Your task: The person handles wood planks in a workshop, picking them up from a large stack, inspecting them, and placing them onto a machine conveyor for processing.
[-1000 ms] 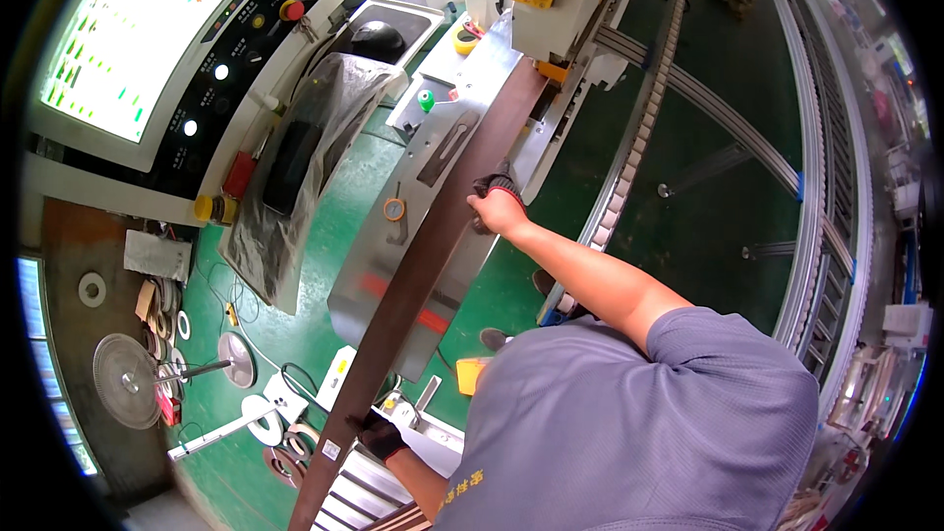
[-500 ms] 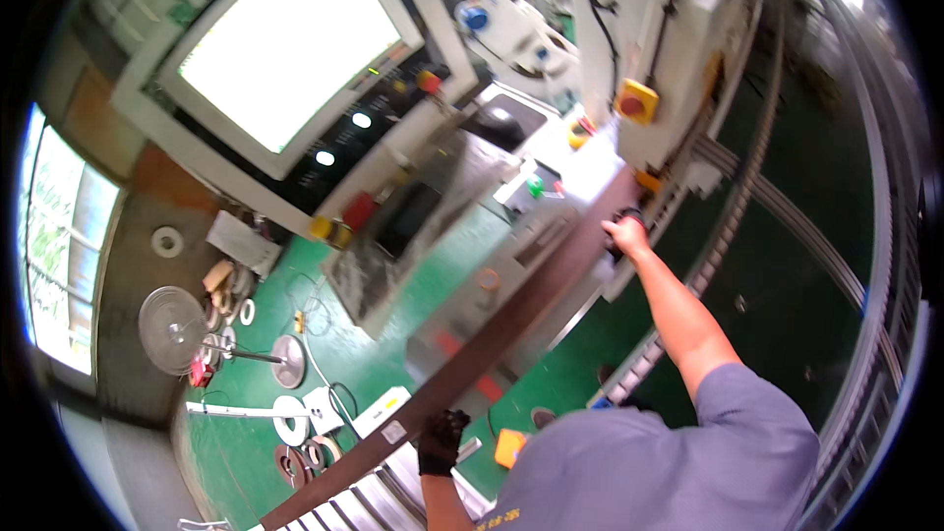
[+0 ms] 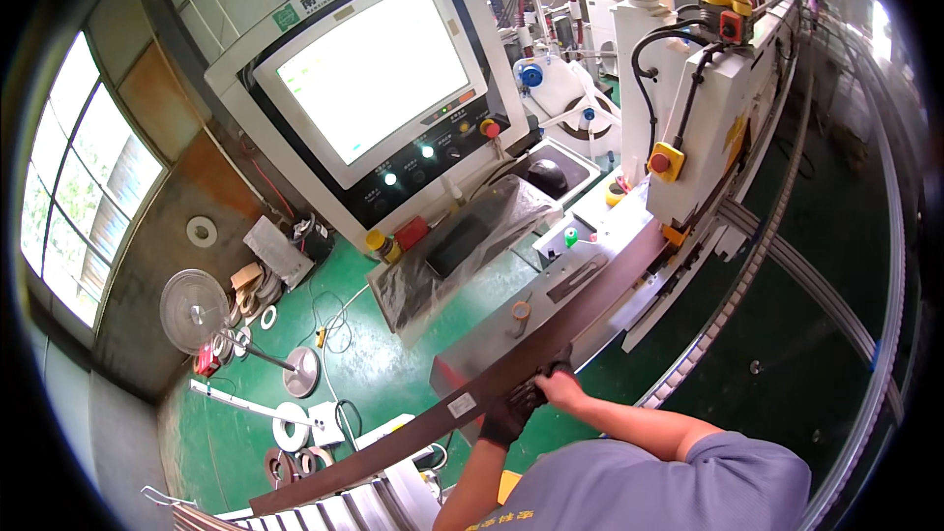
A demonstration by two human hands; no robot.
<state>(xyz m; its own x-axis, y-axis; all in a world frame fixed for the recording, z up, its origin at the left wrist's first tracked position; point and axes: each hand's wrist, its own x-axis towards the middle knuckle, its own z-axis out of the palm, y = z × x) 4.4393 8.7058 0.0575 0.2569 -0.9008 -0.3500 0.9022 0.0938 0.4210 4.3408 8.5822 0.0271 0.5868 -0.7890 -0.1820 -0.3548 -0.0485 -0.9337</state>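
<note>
A long, narrow brown board lies slantwise from the slatted rollers at lower left up along the grey machine bed. It bears a small white label. My left hand, in a black glove, is closed on the board's near edge, just right of the label. Right beside it, almost touching, my right hand grips the same edge; dark covering shows on its fingers, bare skin on its back. The fingertips of both hands are partly hidden. The board's far end runs up beside the white machine head.
A control cabinet with a bright screen stands beyond the bed. Below it are a plastic-covered keyboard shelf and a black mouse. A fan and white rolls stand at left. A curved cable chain runs at right.
My right hand has come back along the board from its far part to beside my left hand. The board and its label have slid toward the machine head. The view has shifted.
</note>
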